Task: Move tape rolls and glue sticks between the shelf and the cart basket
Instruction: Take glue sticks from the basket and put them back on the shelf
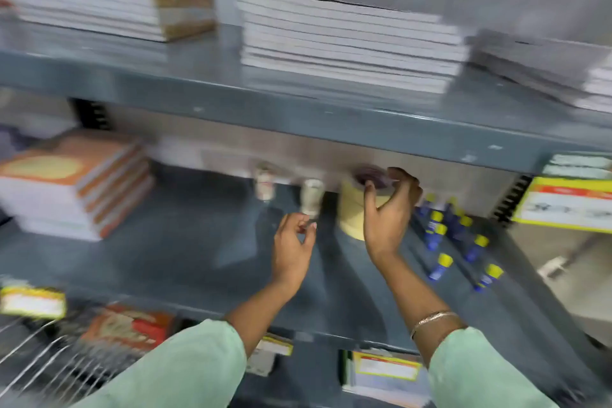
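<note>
The frame is motion-blurred. A stack of cream tape rolls (pixel 351 209) stands on the grey middle shelf (pixel 198 242). My right hand (pixel 389 209) wraps around the stack from its right side, thumb in front and fingers over the top. My left hand (pixel 293 242) hovers just left of it, fingers loosely curled, holding nothing that I can make out. Two small clear tape rolls (pixel 311 197) stand behind my left hand. Several blue glue sticks with yellow caps (pixel 457 238) stand to the right of the tape stack. The wire cart basket (pixel 43 358) shows at bottom left.
Stacks of white notebooks (pixel 347 40) fill the upper shelf. Orange-covered books (pixel 76 182) are piled at the left of the middle shelf. Yellow price labels (pixel 33 301) hang on the shelf edges. A red-orange packet (pixel 129 329) lies in the basket.
</note>
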The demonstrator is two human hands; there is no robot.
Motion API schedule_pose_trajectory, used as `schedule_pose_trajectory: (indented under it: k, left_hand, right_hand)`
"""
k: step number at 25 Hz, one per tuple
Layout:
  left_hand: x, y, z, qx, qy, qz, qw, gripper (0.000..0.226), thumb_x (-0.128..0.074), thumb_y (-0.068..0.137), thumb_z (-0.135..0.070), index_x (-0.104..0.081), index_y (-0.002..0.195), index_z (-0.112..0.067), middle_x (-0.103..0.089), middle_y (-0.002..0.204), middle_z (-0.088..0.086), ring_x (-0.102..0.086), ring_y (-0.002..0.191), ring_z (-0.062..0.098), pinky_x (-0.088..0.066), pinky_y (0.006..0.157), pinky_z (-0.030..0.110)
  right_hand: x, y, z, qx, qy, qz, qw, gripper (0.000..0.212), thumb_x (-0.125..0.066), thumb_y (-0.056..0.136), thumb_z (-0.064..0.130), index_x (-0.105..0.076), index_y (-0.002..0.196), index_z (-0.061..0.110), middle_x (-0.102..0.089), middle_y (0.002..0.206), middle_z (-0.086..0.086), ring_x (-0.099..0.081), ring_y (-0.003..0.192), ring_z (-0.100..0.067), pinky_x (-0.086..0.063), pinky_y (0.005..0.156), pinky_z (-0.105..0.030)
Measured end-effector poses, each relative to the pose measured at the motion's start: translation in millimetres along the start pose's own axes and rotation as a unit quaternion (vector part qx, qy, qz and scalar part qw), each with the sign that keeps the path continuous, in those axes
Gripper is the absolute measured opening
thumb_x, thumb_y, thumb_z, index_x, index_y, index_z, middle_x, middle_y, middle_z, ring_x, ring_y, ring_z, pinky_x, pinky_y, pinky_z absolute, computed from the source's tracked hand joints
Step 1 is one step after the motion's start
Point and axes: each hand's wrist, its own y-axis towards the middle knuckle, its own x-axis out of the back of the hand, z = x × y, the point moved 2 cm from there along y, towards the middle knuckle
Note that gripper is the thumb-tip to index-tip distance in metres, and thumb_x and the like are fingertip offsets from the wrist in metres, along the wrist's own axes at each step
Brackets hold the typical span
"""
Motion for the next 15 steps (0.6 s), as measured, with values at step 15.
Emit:
schedule_pose_trajectory:
  k: [15]
  left_hand:
    - [485, -287, 261, 0.563, 0.093, -0.319, 0.757, 0.025, -0.054, 0.081, -0.026, -0.052, 0.061, -0.011, -0.064, 0.073, 0.03, -0.064, 0.071, 0.036, -0.052, 0.078, 0.049]
  right_hand:
    - [-270, -516, 234, 0.062, 0.088, 0.771, 0.627, 0.018, -0.06, 0.081, -0.001, -0.062, 0.078, 0.017, -0.061, 0.069, -0.011, -0.059, 0.069, -0.025, -0.043, 0.061, -0.035]
